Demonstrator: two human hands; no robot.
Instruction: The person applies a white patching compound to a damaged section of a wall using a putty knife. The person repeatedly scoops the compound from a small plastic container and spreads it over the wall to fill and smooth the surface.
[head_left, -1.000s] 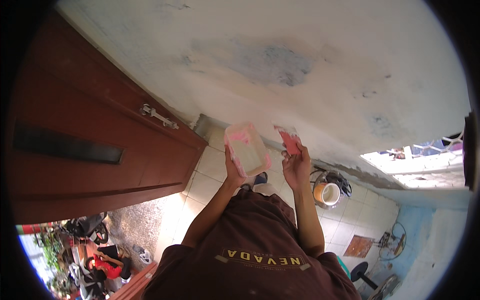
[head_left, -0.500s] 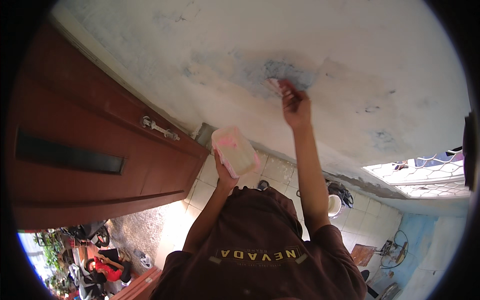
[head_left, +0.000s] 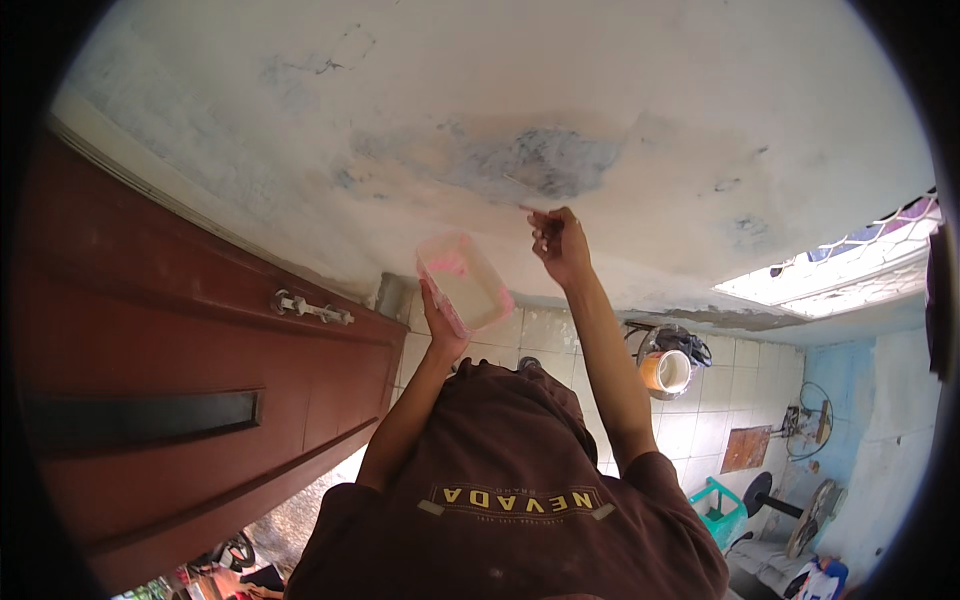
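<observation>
My left hand (head_left: pixel 442 326) grips a translucent rectangular plastic tub (head_left: pixel 480 292) by its side; pink smears mark its walls and its open top faces up. Before the wall (head_left: pixel 660 230), my right hand (head_left: pixel 563 248) is closed round a putty scraper (head_left: pixel 526 208). The scraper shows almost edge-on, its handle mostly hidden by the fingers. Its blade is at the lower border of a grey-blue rough patch (head_left: pixel 565 165) on the pale wall; whether it touches I cannot tell.
A brown door (head_left: pixel 180 330) with a metal handle (head_left: pixel 312 308) stands left. On the tiled floor at right are an orange-and-white bucket (head_left: pixel 666 372), a green plastic stool (head_left: pixel 718 512) and a weight bar (head_left: pixel 775 500). A latticed window (head_left: pixel 830 265) lies right.
My right hand has come down and a little left from the grey-blue patch, turning the scraper edge-on. The tub has moved slightly up and left. My view has shifted, showing more floor at right.
</observation>
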